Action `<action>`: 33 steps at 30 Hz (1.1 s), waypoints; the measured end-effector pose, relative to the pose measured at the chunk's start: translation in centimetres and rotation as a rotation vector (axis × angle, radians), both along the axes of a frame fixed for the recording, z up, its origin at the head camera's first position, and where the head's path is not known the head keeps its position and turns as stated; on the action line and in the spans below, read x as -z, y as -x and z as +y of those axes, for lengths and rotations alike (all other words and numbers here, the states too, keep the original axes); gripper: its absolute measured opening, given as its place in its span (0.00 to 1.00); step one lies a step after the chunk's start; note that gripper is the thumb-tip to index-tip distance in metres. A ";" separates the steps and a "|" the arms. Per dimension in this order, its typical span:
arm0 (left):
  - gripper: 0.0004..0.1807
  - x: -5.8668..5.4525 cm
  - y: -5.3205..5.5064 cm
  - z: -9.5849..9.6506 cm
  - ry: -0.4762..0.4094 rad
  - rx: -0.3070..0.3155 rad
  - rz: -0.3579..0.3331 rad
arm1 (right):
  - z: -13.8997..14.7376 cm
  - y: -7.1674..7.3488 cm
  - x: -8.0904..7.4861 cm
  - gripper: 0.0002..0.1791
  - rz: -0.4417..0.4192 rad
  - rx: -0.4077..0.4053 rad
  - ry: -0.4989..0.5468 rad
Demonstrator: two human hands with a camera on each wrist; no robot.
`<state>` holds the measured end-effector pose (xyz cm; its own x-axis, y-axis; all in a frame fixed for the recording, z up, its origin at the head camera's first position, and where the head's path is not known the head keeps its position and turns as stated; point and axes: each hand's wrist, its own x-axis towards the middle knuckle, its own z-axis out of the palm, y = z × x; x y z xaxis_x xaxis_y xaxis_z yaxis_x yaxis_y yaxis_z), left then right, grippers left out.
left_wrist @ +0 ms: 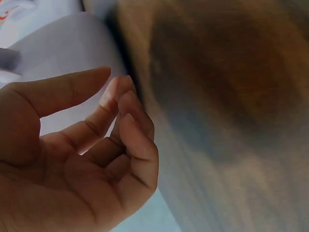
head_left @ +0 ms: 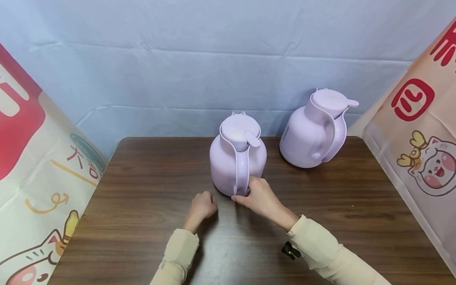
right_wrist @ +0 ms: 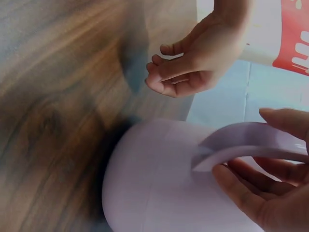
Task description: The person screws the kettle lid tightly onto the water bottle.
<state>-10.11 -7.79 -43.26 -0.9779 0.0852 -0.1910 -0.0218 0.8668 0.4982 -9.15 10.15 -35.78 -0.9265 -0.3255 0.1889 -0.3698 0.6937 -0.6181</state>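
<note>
A lilac insulated jug [head_left: 221,168] with a round lid stands upright at the middle of the table, its handle [head_left: 242,166] facing me. My right hand [head_left: 263,198] grips the lower part of that handle, thumb on one side and fingers on the other. In the right wrist view the handle passes between the fingers of this hand [right_wrist: 273,198], close to the jug's body [right_wrist: 159,179]. My left hand [head_left: 201,206] hovers to the left of the jug, holding nothing. Its fingers [left_wrist: 140,145] hang loosely curled, the thumb near the index fingertip.
Another lilac jug [head_left: 303,136] of the same kind stands at the back right, its handle turned right. The brown wood-grain table [head_left: 153,170] ends at a pale cloth backdrop [head_left: 178,79]. Printed cloth panels [head_left: 424,130] flank both sides.
</note>
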 end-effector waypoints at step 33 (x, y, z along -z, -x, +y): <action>0.10 1.2 0.2 -0.5 0.003 0.024 -0.161 | 1.3 0.5 0.6 0.08 0.011 0.010 0.036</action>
<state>-10.27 -8.30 -44.50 -0.9322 0.1075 -0.3456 -0.0804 0.8695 0.4874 -9.60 11.48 -36.34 -0.9275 -0.3089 0.2105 -0.3697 0.6747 -0.6388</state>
